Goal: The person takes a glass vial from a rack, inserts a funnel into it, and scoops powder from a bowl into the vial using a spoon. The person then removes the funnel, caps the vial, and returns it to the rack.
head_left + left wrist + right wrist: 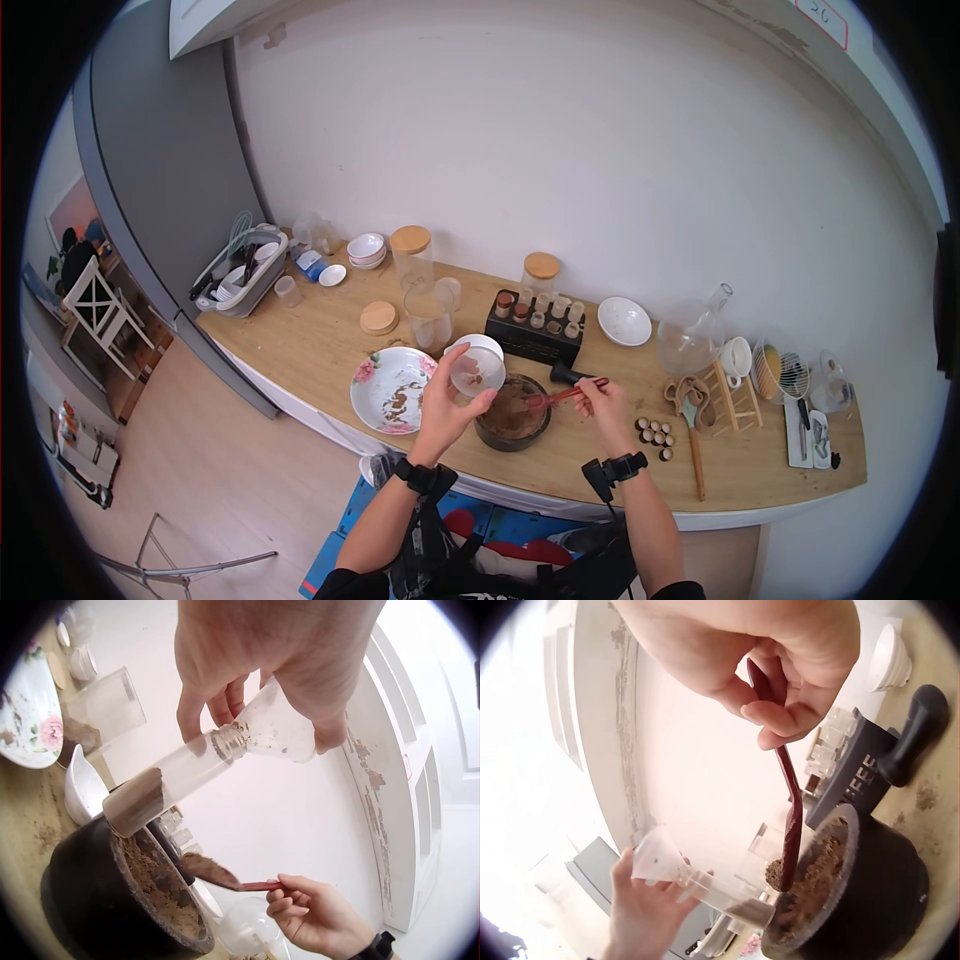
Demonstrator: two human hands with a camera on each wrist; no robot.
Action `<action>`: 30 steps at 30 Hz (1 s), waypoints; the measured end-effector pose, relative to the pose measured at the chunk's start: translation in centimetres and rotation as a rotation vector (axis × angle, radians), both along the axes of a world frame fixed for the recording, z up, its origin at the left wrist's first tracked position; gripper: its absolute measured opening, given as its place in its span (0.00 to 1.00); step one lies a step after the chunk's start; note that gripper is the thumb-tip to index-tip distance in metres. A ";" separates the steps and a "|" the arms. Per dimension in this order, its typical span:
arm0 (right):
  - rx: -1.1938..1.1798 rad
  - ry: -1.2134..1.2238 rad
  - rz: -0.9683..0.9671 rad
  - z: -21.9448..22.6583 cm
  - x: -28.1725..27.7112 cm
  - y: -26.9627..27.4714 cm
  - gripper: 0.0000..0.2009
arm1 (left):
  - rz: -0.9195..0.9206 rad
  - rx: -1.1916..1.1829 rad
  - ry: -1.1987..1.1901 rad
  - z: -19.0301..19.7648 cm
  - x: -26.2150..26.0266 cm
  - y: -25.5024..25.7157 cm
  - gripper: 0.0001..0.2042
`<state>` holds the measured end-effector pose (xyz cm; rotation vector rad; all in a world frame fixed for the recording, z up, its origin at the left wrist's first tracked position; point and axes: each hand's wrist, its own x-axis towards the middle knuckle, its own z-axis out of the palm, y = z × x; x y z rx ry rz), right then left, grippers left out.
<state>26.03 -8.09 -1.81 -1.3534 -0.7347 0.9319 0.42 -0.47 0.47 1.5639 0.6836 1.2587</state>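
Holding the funnel-topped tube (187,769) steady over the dark bowl (112,900), left hand (285,652) gripping it, right hand (772,652) pinching the red spoon (789,802), should tip powder in slowly.

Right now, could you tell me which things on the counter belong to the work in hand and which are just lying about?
In use:
left hand holding the funnel and tube
right hand holding the red spoon
dark bowl of brown powder

Lying about:
floral plate
tube rack
corks
glass flask
dish rack
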 end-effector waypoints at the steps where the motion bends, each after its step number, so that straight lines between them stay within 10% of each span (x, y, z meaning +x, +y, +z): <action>1: 0.001 -0.001 0.000 1.1 0.2 0.0 0.10 | 0.002 0.003 0.002 0.0 0.0 0.0 0.36; 13: 0.229 0.049 0.052 14.1 -1.8 0.9 0.10 | -0.008 -0.010 0.005 0.2 0.3 -0.2 0.36; 30: 0.235 -0.316 0.151 12.8 -5.2 2.2 0.08 | -0.042 0.002 0.005 0.6 0.3 -0.3 0.37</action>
